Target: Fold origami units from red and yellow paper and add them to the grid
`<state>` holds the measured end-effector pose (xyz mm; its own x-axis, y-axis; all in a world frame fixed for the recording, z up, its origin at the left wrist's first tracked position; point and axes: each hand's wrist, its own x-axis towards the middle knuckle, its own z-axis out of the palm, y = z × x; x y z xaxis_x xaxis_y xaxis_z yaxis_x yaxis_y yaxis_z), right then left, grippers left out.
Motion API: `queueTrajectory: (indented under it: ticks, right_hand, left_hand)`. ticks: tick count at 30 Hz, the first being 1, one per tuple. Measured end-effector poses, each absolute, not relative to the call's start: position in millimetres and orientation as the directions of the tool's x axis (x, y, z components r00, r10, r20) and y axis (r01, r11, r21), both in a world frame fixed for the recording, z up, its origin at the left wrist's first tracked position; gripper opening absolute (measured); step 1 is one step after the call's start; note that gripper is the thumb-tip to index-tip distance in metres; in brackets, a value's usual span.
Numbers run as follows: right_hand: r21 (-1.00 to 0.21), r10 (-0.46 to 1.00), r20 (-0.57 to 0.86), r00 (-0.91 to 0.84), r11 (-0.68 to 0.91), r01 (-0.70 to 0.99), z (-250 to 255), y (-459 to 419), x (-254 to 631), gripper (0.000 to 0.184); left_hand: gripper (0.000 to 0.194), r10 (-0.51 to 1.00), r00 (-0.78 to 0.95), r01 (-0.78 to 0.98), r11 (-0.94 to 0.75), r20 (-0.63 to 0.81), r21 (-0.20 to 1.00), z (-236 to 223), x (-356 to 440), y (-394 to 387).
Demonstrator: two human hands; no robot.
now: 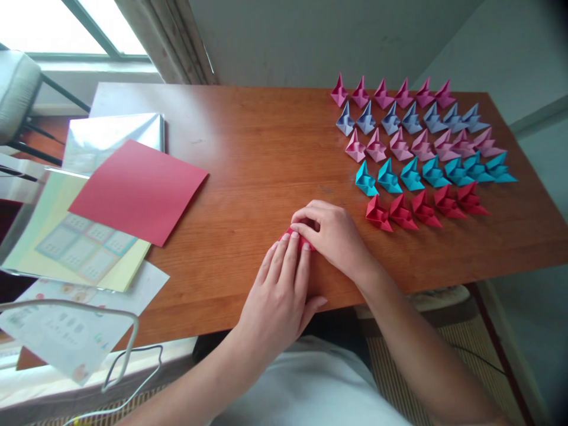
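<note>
A small folded piece of red paper (303, 241) lies on the wooden table, close to its front edge and mostly covered by my fingers. My left hand (279, 290) rests flat over it, fingers stretched out and pressing it down, thumb spread to the side. At the paper's far edge, the thumb and index finger of my right hand (331, 234) are pinched together on it. To the right of my hands stands a row of red folded paper figures (402, 213) with pointed tips, the same red as the piece under my fingers.
Behind the red row are rows of turquoise (389, 176), pink (400, 145), lavender (391, 119) and magenta figures (383, 94). A large red sheet (139, 192) lies at left on yellow paper packs (137, 266) and a silvery packet (115, 133). A white cable (133, 337) hangs at front left.
</note>
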<state>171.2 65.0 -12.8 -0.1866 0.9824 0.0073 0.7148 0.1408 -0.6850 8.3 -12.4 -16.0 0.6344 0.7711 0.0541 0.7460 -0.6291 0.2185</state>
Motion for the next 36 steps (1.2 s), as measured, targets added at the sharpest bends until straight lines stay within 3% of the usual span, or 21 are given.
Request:
queueTrajectory:
  ticks: [9, 17, 36]
  right_hand:
    - [-0.688, 0.985, 0.006, -0.174, 0.131, 0.714, -13, 63, 170, 0.011]
    - [-0.689, 0.984, 0.017, -0.178, 0.140, 0.711, -15, 63, 171, 0.010]
    - [-0.692, 0.985, 0.035, -0.168, 0.145, 0.707, -16, 61, 169, 0.012]
  left_hand:
    - [0.059, 0.749, 0.653, 0.731, -0.661, 0.110, 0.168, -8, 7, -43]
    - [0.063, 0.808, 0.578, 0.793, -0.589, 0.114, 0.156, -7, -3, -42]
    - [0.066, 0.799, 0.591, 0.776, -0.601, 0.114, 0.191, -9, -1, -35]
